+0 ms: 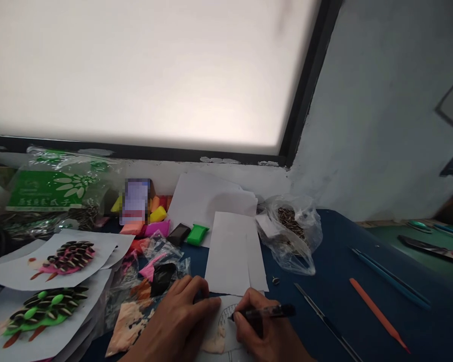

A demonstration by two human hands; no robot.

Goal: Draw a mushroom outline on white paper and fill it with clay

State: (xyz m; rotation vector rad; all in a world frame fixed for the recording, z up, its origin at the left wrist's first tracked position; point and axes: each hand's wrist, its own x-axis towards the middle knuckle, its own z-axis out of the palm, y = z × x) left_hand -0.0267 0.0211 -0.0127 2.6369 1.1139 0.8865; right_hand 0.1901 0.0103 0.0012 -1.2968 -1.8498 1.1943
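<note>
My right hand (pixel 262 329) grips a black marker pen (pixel 274 311), its tip down on a white sheet of paper (pixel 232 334). Near the tip, a curved outline with small strokes shows on that sheet. Peach-coloured clay (pixel 214 343) is spread on the paper's lower left part. My left hand (pixel 179 319) lies on the left side of the sheet, fingers stretched and a little bent, holding nothing. Just left of it is a torn piece of peach clay (pixel 126 327) on plastic. Blank white paper (pixel 230 251) lies right beyond both hands.
At left are stacked sheets with seed-and-clay hedgehogs (pixel 70 259). Coloured clay packs (pixel 197 234) and a phone (pixel 135 201) stand behind. A plastic bag of seeds (pixel 292 231) is beyond my right hand. Tweezers (pixel 390 276), an orange tool (pixel 379 312) and a craft knife (pixel 324 319) lie right.
</note>
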